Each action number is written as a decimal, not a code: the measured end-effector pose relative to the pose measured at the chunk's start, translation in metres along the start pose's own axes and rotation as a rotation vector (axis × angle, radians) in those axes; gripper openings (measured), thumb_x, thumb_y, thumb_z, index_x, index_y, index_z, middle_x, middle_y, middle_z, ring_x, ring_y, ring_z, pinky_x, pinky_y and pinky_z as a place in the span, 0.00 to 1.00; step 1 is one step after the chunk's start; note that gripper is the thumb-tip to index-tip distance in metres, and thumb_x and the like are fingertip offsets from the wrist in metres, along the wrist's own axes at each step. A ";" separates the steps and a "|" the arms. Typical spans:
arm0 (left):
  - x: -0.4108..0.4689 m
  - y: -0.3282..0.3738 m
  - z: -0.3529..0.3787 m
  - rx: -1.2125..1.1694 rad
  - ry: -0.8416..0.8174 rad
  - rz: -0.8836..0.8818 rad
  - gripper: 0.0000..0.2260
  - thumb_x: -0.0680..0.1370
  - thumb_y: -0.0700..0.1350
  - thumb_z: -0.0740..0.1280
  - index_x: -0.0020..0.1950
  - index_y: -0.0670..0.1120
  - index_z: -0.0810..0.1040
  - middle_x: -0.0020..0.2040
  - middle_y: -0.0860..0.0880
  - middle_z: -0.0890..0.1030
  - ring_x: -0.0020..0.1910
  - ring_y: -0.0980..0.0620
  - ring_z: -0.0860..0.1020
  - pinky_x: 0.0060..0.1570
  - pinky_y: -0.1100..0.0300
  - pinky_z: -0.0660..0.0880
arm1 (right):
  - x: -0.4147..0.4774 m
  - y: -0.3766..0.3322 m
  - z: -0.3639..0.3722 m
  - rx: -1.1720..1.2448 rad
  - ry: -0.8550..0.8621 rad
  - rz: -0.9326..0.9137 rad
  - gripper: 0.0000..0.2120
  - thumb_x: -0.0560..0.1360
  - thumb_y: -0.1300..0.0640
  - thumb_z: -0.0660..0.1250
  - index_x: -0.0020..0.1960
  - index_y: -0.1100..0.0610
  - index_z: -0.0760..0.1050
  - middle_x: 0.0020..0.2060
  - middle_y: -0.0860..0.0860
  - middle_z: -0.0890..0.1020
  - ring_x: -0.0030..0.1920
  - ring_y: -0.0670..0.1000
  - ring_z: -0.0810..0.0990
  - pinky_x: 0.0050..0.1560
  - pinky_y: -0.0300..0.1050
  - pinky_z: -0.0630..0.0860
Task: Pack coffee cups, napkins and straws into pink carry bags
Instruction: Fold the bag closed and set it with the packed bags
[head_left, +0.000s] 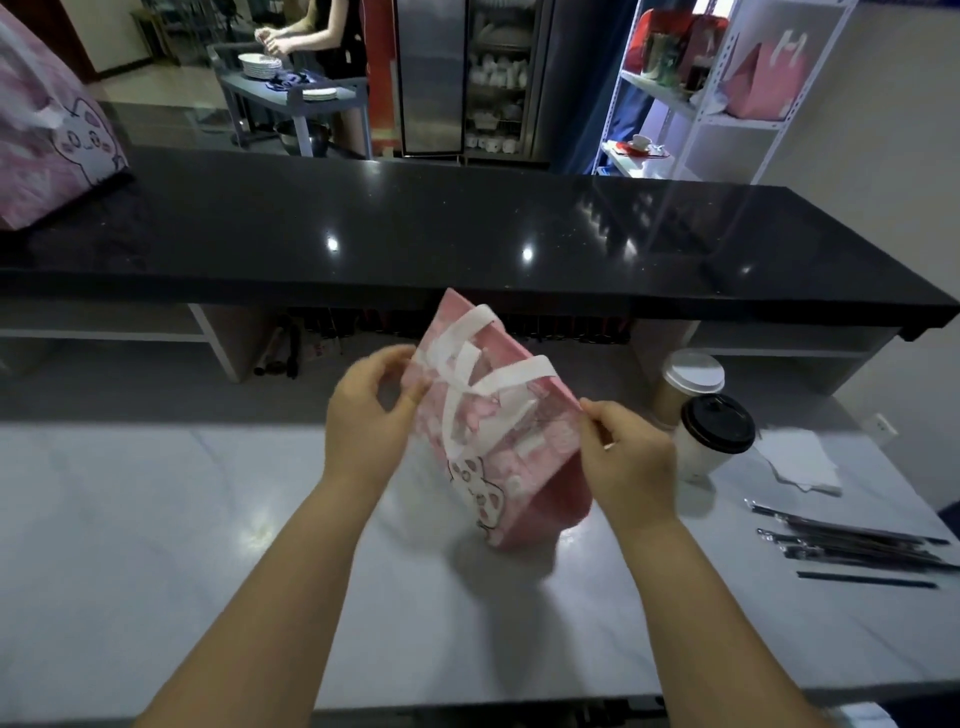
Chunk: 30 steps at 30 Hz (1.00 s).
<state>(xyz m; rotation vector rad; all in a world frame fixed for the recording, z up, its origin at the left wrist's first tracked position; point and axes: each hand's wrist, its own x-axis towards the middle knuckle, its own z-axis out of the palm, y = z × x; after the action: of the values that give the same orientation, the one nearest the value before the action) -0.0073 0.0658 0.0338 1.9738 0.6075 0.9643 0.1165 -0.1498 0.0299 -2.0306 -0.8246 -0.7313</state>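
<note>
A pink carry bag (524, 467) with white handles and a cartoon print stands tilted on the white counter (208, 545). My left hand (371, 415) pinches the bag's top edge on the left side. My right hand (626, 457) pinches the top edge on the right side. Just right of the bag stand two coffee cups: a white cup with a black lid (714, 436) in front and a brown cup with a white lid (688, 382) behind it. White napkins (800, 460) lie further right. Several dark wrapped straws (852, 545) lie at the right edge.
A raised black bar top (415, 234) runs across behind the counter. Another pink bag (52, 135) stands on its far left. Beyond it a person handles plates at a grey cart (296, 88). White shelves (727, 93) hold more bags at the back right.
</note>
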 end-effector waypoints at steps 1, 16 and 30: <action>-0.012 -0.001 0.003 -0.028 -0.002 -0.015 0.13 0.74 0.50 0.73 0.56 0.60 0.78 0.51 0.63 0.78 0.52 0.66 0.76 0.50 0.72 0.72 | -0.005 -0.006 0.006 0.006 -0.020 0.010 0.04 0.69 0.68 0.74 0.42 0.61 0.82 0.31 0.53 0.83 0.30 0.54 0.80 0.29 0.46 0.77; -0.125 -0.011 0.079 -0.019 -0.077 -0.154 0.29 0.67 0.39 0.77 0.64 0.53 0.73 0.61 0.57 0.71 0.63 0.57 0.71 0.62 0.50 0.74 | -0.044 0.075 0.006 0.709 -0.781 0.500 0.35 0.64 0.65 0.79 0.62 0.37 0.75 0.58 0.40 0.81 0.60 0.43 0.78 0.60 0.44 0.76; -0.126 0.003 0.094 0.093 0.181 -0.330 0.16 0.66 0.33 0.68 0.42 0.56 0.77 0.40 0.58 0.80 0.41 0.60 0.78 0.42 0.68 0.74 | -0.037 0.081 0.045 0.438 -0.712 0.426 0.16 0.63 0.51 0.75 0.41 0.51 0.68 0.37 0.49 0.76 0.37 0.50 0.73 0.36 0.49 0.71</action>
<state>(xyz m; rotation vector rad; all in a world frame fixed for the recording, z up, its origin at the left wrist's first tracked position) -0.0057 -0.0686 -0.0479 1.8009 1.0600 0.9245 0.1640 -0.1604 -0.0569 -1.9501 -0.7965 0.4140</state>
